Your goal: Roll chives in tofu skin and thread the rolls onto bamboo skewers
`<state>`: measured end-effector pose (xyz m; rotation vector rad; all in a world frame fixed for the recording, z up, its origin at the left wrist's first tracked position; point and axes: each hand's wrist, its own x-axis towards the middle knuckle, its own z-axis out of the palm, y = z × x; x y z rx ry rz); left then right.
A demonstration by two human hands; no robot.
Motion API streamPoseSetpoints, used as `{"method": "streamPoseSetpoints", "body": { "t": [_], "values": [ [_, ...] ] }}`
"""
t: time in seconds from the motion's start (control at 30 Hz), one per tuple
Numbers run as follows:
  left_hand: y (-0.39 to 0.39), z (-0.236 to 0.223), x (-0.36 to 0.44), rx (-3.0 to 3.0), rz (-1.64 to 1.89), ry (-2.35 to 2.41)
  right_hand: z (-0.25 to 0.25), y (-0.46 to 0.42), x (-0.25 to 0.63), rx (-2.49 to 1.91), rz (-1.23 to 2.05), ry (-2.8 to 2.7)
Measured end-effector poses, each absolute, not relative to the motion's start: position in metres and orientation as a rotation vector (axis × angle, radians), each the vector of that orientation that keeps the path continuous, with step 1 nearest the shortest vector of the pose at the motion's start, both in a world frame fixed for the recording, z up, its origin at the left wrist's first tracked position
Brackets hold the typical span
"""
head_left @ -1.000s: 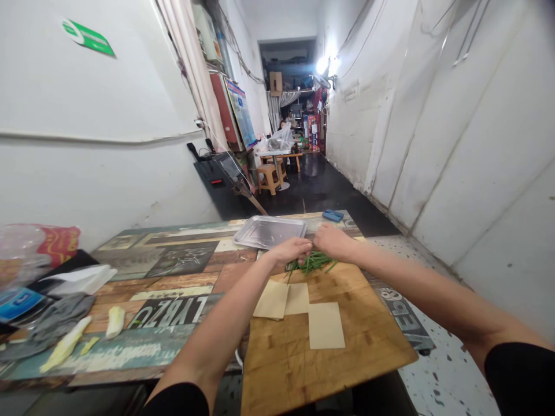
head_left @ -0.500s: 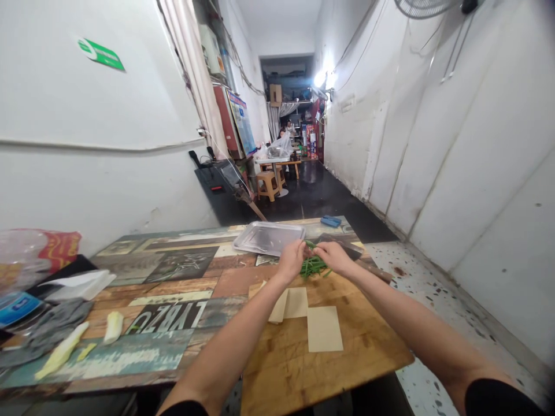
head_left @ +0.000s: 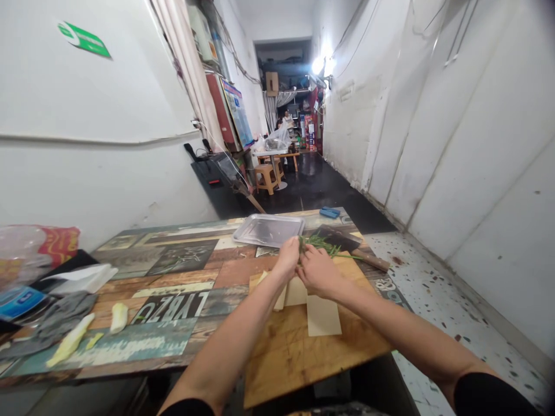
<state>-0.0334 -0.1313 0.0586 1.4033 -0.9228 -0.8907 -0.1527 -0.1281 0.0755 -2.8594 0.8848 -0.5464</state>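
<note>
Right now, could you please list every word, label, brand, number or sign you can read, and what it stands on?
"Z": among bold letters on the patterned tabletop; its neighbours are uncertain.
Green wall sign: too blurred.
Red-printed plastic bag: too blurred.
Blue packet: too blurred.
Wall poster: too small.
I can make out no brand or number.

Patterned table (head_left: 236, 270) — tray (head_left: 269, 230), cutting board (head_left: 312, 364), gray cloth (head_left: 65, 320).
</note>
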Motion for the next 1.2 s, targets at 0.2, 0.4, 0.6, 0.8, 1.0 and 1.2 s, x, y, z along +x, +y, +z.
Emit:
{"method": "streamPoseSetpoints", "body": {
  "t": [0.2, 0.4, 0.6, 0.8, 1.0, 1.2],
  "values": [
    [-0.104, 0.067, -0.033, 1.389, -1.332, -1.032, 0.084, -0.151, -0.197, -2.713, -0.81, 0.705],
    [-0.069, 0.061, -0.042, 1.328, -1.726, -1.138, 0.043, -0.133, -0.215, -2.724, -0.823, 0.395],
    [-0.044, 0.057, -0.04, 1.145, -1.894, -1.354, 0.028, -0.095, -0.232, -2.576, -1.015, 0.362],
    [-0.02, 0.034, -0.046, 1.386, -0.816, -1.855, 0.009, -0.085, -0.244, -2.505, -0.989, 0.397],
    [0.001, 0.001, -0.049, 1.349, -0.205, -2.197, -0.007, -0.083, -0.255, -2.722, -0.795, 0.345],
    [0.003, 0.001, -0.051, 1.283, 0.216, -2.626, 0.0, -0.082, -0.265, -3.079, -0.5, 0.16]
  ]
}}
